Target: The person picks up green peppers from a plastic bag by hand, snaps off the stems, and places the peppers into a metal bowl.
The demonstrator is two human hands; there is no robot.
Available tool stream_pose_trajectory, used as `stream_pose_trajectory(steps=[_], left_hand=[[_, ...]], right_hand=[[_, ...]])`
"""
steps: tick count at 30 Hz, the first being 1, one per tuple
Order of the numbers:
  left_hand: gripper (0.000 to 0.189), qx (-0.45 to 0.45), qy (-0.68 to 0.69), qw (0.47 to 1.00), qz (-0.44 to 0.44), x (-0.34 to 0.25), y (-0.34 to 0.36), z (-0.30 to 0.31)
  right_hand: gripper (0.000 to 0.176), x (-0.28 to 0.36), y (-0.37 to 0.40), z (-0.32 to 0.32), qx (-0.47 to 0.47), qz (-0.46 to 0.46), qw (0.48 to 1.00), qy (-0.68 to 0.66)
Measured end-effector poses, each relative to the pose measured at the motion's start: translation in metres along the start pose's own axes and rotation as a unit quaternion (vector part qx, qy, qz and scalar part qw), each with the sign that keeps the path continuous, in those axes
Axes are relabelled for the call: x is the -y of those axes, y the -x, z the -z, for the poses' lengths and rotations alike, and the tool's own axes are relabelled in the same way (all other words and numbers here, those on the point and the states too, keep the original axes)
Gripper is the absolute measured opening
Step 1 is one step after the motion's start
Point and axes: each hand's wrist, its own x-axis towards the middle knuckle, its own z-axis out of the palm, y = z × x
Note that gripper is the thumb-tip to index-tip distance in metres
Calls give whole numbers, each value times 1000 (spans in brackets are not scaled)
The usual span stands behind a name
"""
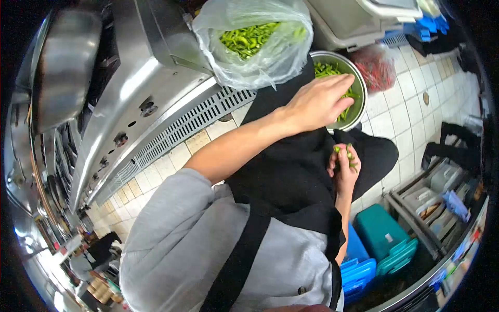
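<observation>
My left hand [322, 101] is over a round metal bowl [363, 88] of green chili peppers [326, 69]. Its thumb is apart from the bent fingers, and I see nothing held between them. My right hand [345, 169], lower down by my knee, is closed around a few green chilies [347, 152] whose ends poke out past the thumb and fingers. Beside the bowl, a clear plastic bag [288, 65] stands open with many more green chilies [249, 39] inside.
A bag of red chilies [375, 67] lies on the tiled floor [400, 106] past the bowl. Steel cooking equipment [138, 104] and a drain grate [192, 117] run along the left. Green [382, 231] and blue bins [356, 270] stand at lower right. Another person [86, 265] is far off.
</observation>
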Motion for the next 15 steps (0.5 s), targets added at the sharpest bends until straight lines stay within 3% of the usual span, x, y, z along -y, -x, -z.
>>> stream_pose_trajectory(steps=[1, 2, 4, 6, 8, 10, 12, 14, 15], left_hand=[[52, -75, -23, 996, -33, 4, 7, 13], [61, -117, -89, 988, -38, 10, 16, 33], [73, -158, -173, 972, 27, 44, 35, 66], [78, -168, -237, 946, 146, 86, 56, 78], [71, -160, -245, 938, 187, 120, 77, 76], [51, -21, -303, 923, 234, 139, 91, 75], [27, 10, -298, 934, 197, 132, 87, 72], [23, 22, -276, 951, 136, 116, 87, 63], [20, 26, -212, 964, 158, 108, 87, 61]], right_hand=[[22, 3, 1, -1, -4, -8, 1000, 5], [22, 6, 0, -4, -11, -16, 1000, 10], [23, 14, -10, -13, 7, -38, 999, 11], [23, 24, -18, -27, 21, -63, 998, 15], [22, 39, -41, -56, 101, -67, 990, 72], [24, 56, -67, -92, 162, -63, 977, 119], [26, 72, -91, -135, 217, -55, 963, 151], [26, 74, -115, -174, 235, -44, 955, 175], [26, 72, -128, -191, 243, -47, 953, 174]])
